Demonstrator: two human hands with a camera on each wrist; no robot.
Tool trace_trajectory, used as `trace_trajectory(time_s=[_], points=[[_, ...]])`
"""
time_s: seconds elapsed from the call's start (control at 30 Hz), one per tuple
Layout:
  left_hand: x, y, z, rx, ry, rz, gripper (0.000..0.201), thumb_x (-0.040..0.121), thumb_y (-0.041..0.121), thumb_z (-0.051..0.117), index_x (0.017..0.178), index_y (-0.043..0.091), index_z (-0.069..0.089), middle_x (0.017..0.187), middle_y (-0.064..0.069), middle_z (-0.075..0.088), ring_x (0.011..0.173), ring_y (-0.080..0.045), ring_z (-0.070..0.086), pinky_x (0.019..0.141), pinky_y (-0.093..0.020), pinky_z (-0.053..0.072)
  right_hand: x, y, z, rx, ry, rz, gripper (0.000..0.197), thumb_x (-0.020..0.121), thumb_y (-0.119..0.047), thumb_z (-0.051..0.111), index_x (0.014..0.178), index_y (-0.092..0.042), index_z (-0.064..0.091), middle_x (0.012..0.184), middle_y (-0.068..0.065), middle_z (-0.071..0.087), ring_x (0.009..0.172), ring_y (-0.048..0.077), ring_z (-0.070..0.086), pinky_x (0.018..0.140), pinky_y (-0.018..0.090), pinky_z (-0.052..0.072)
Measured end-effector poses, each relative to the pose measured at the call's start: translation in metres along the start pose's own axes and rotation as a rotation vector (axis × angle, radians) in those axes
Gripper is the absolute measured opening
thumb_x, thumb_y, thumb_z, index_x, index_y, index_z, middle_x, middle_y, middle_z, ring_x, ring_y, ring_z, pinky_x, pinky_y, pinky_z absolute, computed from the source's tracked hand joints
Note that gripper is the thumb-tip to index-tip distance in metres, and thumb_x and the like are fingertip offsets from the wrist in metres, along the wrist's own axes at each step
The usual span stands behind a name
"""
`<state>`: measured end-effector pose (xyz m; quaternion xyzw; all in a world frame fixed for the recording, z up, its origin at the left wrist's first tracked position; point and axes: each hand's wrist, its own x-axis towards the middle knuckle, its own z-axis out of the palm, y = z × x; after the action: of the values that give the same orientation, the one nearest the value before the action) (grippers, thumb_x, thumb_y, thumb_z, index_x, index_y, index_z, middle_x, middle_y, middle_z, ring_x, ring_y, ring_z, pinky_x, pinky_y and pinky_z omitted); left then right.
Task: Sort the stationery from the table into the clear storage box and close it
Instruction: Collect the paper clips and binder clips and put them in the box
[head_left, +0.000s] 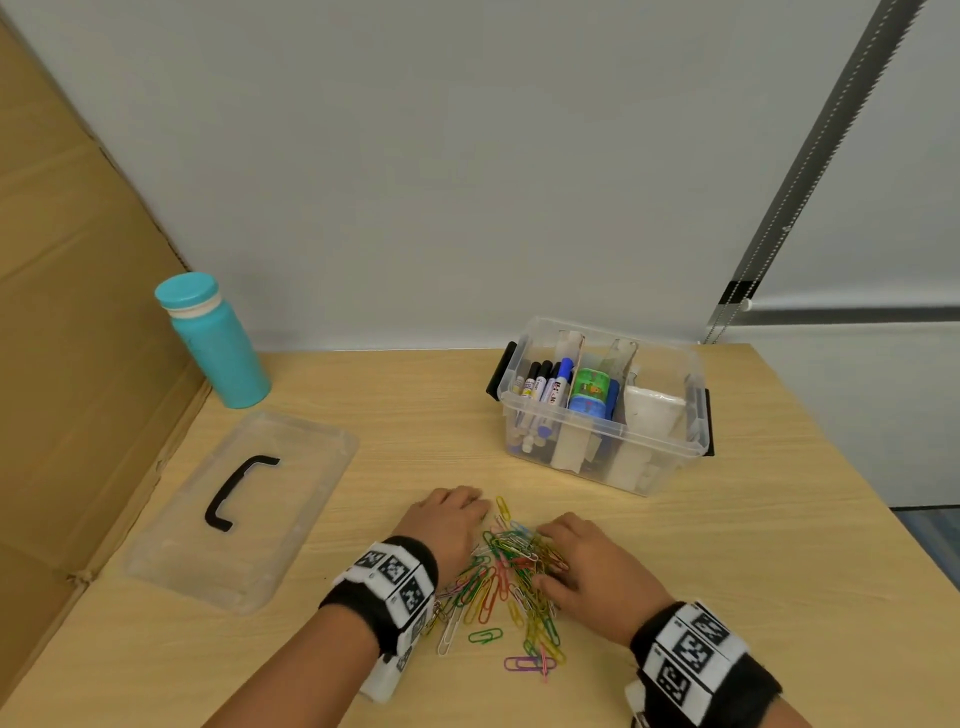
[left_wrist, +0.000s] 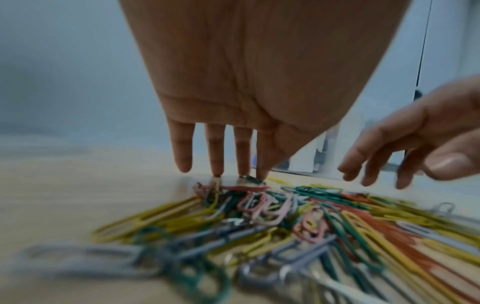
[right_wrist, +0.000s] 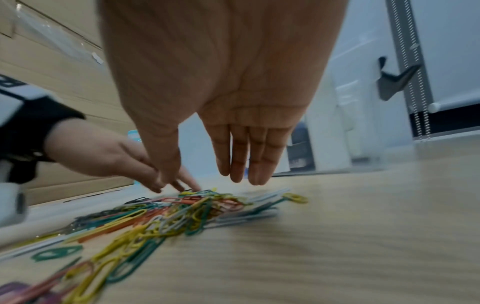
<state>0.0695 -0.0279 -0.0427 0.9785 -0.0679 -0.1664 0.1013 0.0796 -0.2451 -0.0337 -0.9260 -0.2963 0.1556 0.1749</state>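
A loose heap of coloured paper clips (head_left: 506, 577) lies on the wooden table (head_left: 727, 545) between my two hands. My left hand (head_left: 449, 519) lies flat at the heap's left edge, its straight fingertips (left_wrist: 217, 170) touching the far clips (left_wrist: 259, 205). My right hand (head_left: 582, 558) is spread over the heap's right side, fingers straight (right_wrist: 239, 164) just above the clips (right_wrist: 182, 211). Neither hand grips anything. The clear storage box (head_left: 602, 405) stands open behind them, holding markers, a green-and-blue item and white packets. Its clear lid (head_left: 244, 509) with a black handle lies flat at the left.
A teal bottle (head_left: 213, 343) stands at the back left beside a cardboard panel (head_left: 78, 364). A few stray clips (head_left: 530, 662) lie near the front edge. The table's right edge (head_left: 852, 467) runs diagonally past the box.
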Motion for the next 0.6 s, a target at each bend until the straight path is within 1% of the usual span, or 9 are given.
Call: trace_trajectory(time_s=[0.07,0.1,0.17,0.23,0.3,0.37,0.43,0.5,0.6], points=[[-0.019,-0.006,0.002,-0.023,0.040,-0.030,0.047,0.098,0.032,0.034,0.145,0.027,0.029,0.152,0.006,0.027,0.136,-0.018,0.027,0.110,-0.038,0.032,-0.009,0.008,-0.001,-0.025,-0.004,0.098,0.079,0.077,-0.063,0.059,0.141,-0.026,0.033,0.130,-0.007,0.036,0.119,0.012,0.036,0.099,0.028,0.043],[-0.029,-0.009,0.005,-0.028,0.042,-0.055,0.050,0.097,0.043,0.034,0.145,0.028,0.029,0.150,0.007,0.028,0.135,-0.017,0.028,0.109,-0.038,0.033,-0.012,0.011,0.000,-0.029,-0.030,0.157,0.090,0.069,-0.069,0.061,0.141,-0.025,0.029,0.130,-0.005,0.033,0.120,0.014,0.033,0.100,0.031,0.043],[-0.047,-0.015,0.012,-0.033,0.017,-0.120,0.069,0.087,0.063,0.039,0.146,0.030,0.023,0.150,0.009,0.025,0.135,-0.017,0.026,0.108,-0.039,0.035,-0.014,0.012,0.006,-0.032,-0.076,0.223,0.105,0.059,-0.075,0.065,0.142,-0.025,0.024,0.130,-0.002,0.028,0.120,0.017,0.030,0.100,0.034,0.043],[-0.057,-0.016,0.017,-0.042,-0.003,-0.176,0.090,0.075,0.074,0.047,0.148,0.029,0.018,0.152,0.011,0.021,0.136,-0.018,0.023,0.108,-0.040,0.035,-0.007,0.005,0.012,-0.019,-0.081,0.207,0.107,0.057,-0.075,0.066,0.143,-0.029,0.020,0.129,-0.002,0.027,0.120,0.018,0.029,0.099,0.035,0.044],[-0.060,-0.012,0.020,-0.030,0.006,-0.208,0.098,0.071,0.074,0.054,0.148,0.028,0.016,0.151,0.010,0.020,0.134,-0.019,0.023,0.107,-0.040,0.035,0.003,-0.007,0.018,-0.005,-0.070,0.163,0.098,0.064,-0.070,0.066,0.143,-0.035,0.019,0.129,-0.001,0.027,0.119,0.018,0.030,0.098,0.034,0.044],[-0.058,-0.007,0.021,-0.040,0.045,-0.219,0.092,0.073,0.067,0.059,0.147,0.028,0.020,0.146,0.008,0.025,0.130,-0.020,0.027,0.105,-0.038,0.038,0.014,-0.020,0.024,-0.023,-0.055,0.135,0.079,0.075,-0.061,0.063,0.140,-0.037,0.024,0.128,0.000,0.029,0.117,0.020,0.033,0.096,0.034,0.046],[-0.056,-0.002,0.020,-0.095,0.070,-0.223,0.079,0.079,0.056,0.061,0.144,0.028,0.026,0.139,0.006,0.030,0.126,-0.020,0.030,0.102,-0.036,0.041,0.020,-0.030,0.027,-0.047,-0.030,0.130,0.059,0.084,-0.051,0.058,0.134,-0.037,0.032,0.126,0.001,0.032,0.116,0.022,0.036,0.093,0.035,0.047],[-0.054,0.001,0.018,-0.137,0.092,-0.214,0.064,0.084,0.045,0.062,0.139,0.027,0.034,0.133,0.005,0.034,0.122,-0.018,0.035,0.098,-0.034,0.044,0.024,-0.034,0.028,-0.053,-0.021,0.127,0.041,0.091,-0.042,0.053,0.128,-0.033,0.037,0.125,0.002,0.034,0.113,0.024,0.039,0.091,0.034,0.047],[-0.052,0.004,0.017,-0.176,0.140,-0.198,0.043,0.089,0.034,0.058,0.130,0.026,0.046,0.123,0.005,0.043,0.112,-0.017,0.046,0.094,-0.034,0.046,0.025,-0.034,0.027,-0.047,-0.006,0.104,0.030,0.095,-0.031,0.046,0.125,-0.027,0.042,0.125,0.003,0.037,0.108,0.024,0.043,0.087,0.033,0.045]])
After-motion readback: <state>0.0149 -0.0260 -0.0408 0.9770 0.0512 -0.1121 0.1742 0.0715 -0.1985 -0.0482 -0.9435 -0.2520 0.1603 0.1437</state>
